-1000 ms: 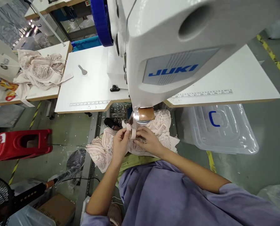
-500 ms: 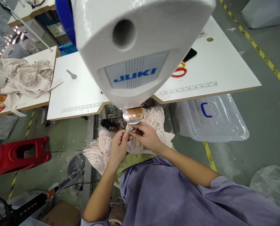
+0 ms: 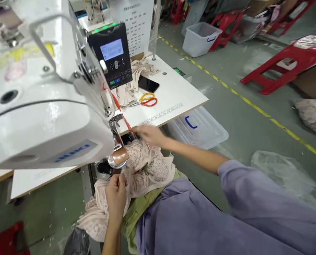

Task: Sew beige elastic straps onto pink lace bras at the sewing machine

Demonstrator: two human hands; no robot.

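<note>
Beige lace bras (image 3: 158, 166) lie across my lap below the sewing machine (image 3: 67, 131). My left hand (image 3: 116, 189) is closed in a pinch on the edge of a bra, just below the machine's rounded metal arm end (image 3: 119, 157). Off to the right, my right hand (image 3: 149, 134) is raised over the lace, near the table's front edge. Motion blurs its fingers, which are close to the lower end of a red cord (image 3: 126, 122) hanging from the machine. Whether they hold anything is unclear.
On the white table (image 3: 184, 92) are scissors (image 3: 148, 101), a black phone (image 3: 148, 84) and beige fabric strips (image 3: 127, 92). A control panel (image 3: 111, 55) stands beside the machine. Under the table's right side is a lidded clear bin (image 3: 200, 129). Red stools (image 3: 285, 63) stand farther right.
My right hand has left the bra and moved right and up toward the red cord. My left hand still pinches the fabric. The view has turned rightward.
</note>
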